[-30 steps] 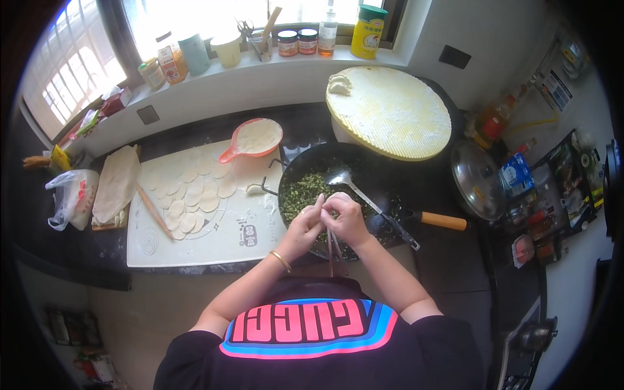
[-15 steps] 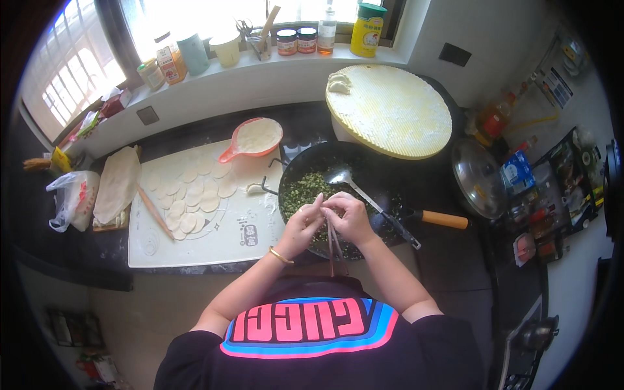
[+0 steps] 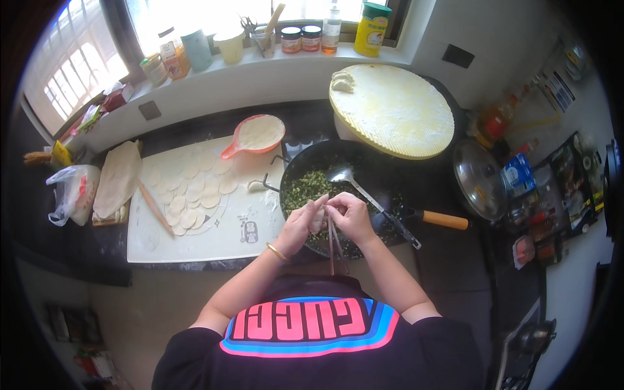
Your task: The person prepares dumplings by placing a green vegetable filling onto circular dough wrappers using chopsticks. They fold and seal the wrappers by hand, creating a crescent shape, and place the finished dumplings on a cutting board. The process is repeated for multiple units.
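Above the wok (image 3: 364,166) my two hands meet round a small pale dumpling (image 3: 318,221). My left hand (image 3: 296,229), with a gold bangle at the wrist, cups it. The fingertips of my right hand (image 3: 351,218) pinch at its edge. Chopsticks (image 3: 335,246) stick out below my right hand toward my body; how they are gripped is hidden. Chopped green filling (image 3: 304,186) lies in the wok under my hands, with a metal slotted spoon (image 3: 364,195) resting in it. Round dough wrappers (image 3: 195,188) overlap on the white mat (image 3: 214,250) to the left.
A rolling pin (image 3: 155,208) lies on the mat, and a lone dumpling (image 3: 255,186) sits near the wok handle. Behind are a red colander (image 3: 244,151) holding dough and a floured round tray (image 3: 396,110) with a few dumplings (image 3: 342,81). A pan lid (image 3: 480,179) stands right.
My left hand has opened slightly around the dumpling, so more of it shows. The fingers of my right hand have shifted along its edge. The view has moved a little.
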A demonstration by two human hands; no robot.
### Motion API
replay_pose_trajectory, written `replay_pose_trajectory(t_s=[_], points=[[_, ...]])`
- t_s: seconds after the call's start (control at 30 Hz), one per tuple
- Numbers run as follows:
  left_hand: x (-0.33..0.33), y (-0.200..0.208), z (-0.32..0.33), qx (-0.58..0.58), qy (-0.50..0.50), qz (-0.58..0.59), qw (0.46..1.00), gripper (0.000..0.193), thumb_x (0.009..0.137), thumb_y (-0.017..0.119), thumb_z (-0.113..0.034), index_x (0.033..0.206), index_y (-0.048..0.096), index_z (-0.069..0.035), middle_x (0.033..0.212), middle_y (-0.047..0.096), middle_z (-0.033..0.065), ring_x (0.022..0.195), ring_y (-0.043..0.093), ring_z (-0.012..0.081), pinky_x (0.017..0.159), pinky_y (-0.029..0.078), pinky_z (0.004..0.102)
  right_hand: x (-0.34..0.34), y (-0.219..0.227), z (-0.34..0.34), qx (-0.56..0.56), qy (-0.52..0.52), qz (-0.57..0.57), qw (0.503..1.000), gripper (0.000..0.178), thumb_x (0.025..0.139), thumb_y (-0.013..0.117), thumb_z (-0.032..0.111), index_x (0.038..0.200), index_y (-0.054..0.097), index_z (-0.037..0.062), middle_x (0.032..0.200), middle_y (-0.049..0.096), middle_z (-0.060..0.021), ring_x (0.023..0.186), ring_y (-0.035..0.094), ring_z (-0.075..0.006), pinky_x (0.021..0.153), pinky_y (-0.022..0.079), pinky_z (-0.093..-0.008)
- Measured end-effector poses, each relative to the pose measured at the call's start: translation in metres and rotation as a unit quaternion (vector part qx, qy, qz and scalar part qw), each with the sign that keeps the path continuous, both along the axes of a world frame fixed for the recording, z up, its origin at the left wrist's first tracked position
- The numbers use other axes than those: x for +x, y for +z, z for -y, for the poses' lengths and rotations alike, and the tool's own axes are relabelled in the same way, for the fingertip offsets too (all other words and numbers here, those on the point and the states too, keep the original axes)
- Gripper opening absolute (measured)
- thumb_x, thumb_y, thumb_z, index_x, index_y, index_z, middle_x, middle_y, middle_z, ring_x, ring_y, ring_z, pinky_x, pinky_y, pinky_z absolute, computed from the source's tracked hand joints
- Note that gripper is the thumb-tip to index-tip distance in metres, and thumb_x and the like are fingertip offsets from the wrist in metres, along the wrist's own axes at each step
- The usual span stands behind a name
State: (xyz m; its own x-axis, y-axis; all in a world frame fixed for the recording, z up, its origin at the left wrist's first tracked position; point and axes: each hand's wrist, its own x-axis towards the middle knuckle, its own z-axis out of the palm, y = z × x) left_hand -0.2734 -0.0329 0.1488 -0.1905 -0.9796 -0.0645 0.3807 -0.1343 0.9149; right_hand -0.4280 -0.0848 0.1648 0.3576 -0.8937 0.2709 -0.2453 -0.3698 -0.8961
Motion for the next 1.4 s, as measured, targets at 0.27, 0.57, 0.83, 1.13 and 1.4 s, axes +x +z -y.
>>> replay_pose_trajectory(t_s=[0.27,0.57,0.83,1.13,1.4], points=[[0.005,-0.004,0.008,0.072,-0.004,-0.136,0.988,0.073,0.093,0.020,-0.057,0.126,0.046,0.003,0.105,0.058,0.0094,0.089,0.055,0.0152,0.078,0.046,0.0291,0.010,-0.006,-0.004,0.020,-0.055,0.008,0.998,0.009,0.077,0.066,0.009,0.078,0.065,-0.0007,0.071,0.062,-0.0086,0.064,0.060,-0.0138,0.059,0.047,-0.0270],[0.055,-0.002,-0.007,0.045,0.046,0.042,0.997,0.034,0.085,0.061,-0.016,0.116,0.052,-0.004,0.084,0.058,0.0032,0.075,0.056,0.0084,0.062,0.047,0.0230,-0.006,-0.017,-0.003,0.049,-0.066,-0.002,0.997,0.010,0.078,0.067,0.010,0.079,0.067,0.0004,0.069,0.062,-0.0041,0.060,0.055,-0.0086,0.056,0.043,-0.0234],[0.167,-0.126,0.001,-0.001,0.075,0.568,0.819,0.027,0.070,0.064,-0.007,0.097,0.063,-0.004,0.085,0.063,0.0116,0.078,0.061,0.0257,0.072,0.050,0.0336,-0.019,-0.046,-0.006,0.073,-0.062,-0.020,0.995,0.011,0.079,0.068,0.010,0.077,0.066,-0.0006,0.062,0.055,0.0018,0.054,0.043,-0.0035,0.050,0.035,-0.0214],[0.172,-0.151,0.088,-0.166,0.047,0.619,0.766,0.033,0.066,0.068,-0.006,0.098,0.062,-0.010,0.098,0.057,0.0142,0.095,0.055,0.0324,0.084,0.045,0.0387,-0.013,-0.043,-0.014,0.044,-0.034,-0.106,0.993,0.007,0.077,0.066,0.007,0.079,0.066,0.0003,0.068,0.059,-0.0043,0.057,0.051,-0.0090,0.054,0.041,-0.0237],[0.228,-0.149,0.057,-0.114,0.306,0.584,0.743,0.031,0.069,0.071,-0.016,0.096,0.062,-0.005,0.094,0.059,0.0158,0.091,0.056,0.0333,0.083,0.045,0.0392,-0.021,-0.032,-0.015,-0.125,0.151,-0.298,0.934,0.031,0.074,0.056,-0.005,0.101,0.064,0.0081,0.096,0.057,-0.0109,0.083,0.059,-0.0283,0.071,0.049,-0.0360]])
